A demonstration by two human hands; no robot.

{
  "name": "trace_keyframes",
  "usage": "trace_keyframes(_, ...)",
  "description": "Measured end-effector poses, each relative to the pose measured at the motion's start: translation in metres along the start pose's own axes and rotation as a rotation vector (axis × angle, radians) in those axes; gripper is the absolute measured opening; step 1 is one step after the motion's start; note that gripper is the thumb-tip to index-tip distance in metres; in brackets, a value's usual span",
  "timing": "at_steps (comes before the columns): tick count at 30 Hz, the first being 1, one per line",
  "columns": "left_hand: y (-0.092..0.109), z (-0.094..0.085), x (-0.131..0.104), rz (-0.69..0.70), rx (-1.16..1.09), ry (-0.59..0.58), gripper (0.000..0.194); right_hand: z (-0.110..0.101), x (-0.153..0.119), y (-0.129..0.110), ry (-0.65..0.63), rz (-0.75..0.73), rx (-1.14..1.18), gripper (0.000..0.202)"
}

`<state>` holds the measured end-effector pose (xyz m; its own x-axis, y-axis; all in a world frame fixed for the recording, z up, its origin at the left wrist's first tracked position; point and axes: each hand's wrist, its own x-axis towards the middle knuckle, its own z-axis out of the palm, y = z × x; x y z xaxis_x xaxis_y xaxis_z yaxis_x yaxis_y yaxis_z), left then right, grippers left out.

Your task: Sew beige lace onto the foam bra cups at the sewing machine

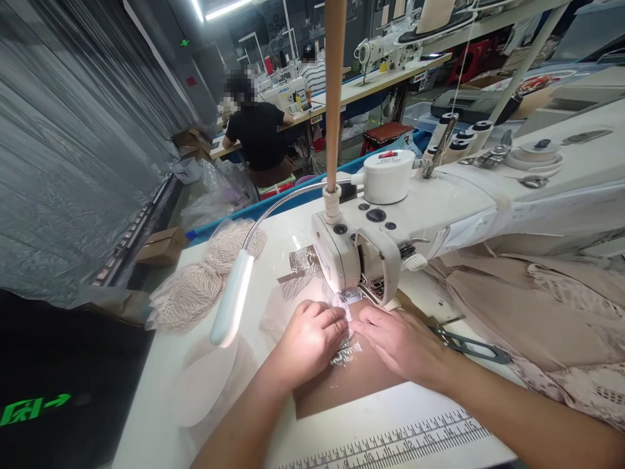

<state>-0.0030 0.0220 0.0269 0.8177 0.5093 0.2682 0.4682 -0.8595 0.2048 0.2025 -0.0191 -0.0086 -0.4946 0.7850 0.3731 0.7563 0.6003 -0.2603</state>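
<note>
Both hands in tight at the machine!
Left hand and right hand press pale sheer fabric, fingers together, sewing machine at twelve o'clock; a fingertip straying forward could meet the needle, uneven pressure could pucker the layer; undersides are hidden, so any pinch can't be told; the needle's point is indistinct.

1. Two hands worked at center.
2. Two people appeared in the background.
3. Two lace bundles were pictured, left.
4. Two green exit signs glowed.
5. One desk lamp was shown.
6. One ruler was seen, foreground.
</note>
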Motion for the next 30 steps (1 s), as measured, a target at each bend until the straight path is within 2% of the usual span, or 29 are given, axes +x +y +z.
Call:
trace_keyframes(7, 0.005, 0.003, 0.001, -0.060, 0.019, 0.000, 0.023, 0.000, -0.002, -0.001, 0.028, -0.012, -0.019, 0.035)
trace_keyframes(16, 0.001, 0.001, 0.001, -0.098, 0.063, -0.092, 0.034, -0.003, 0.007, -0.004, 0.058, 0.051, -0.132, 0.031)
trace_keyframes(23, -0.004, 0.006, 0.001, -0.114, 0.067, -0.056, 0.033, -0.004, 0.010, -0.007, -0.005, 0.100, -0.171, 0.045)
trace_keyframes(30, -0.004, 0.007, 0.002, -0.101, 0.091, -0.033, 0.029, -0.004, 0.016, -0.012, -0.072, 0.191, -0.147, 0.034)
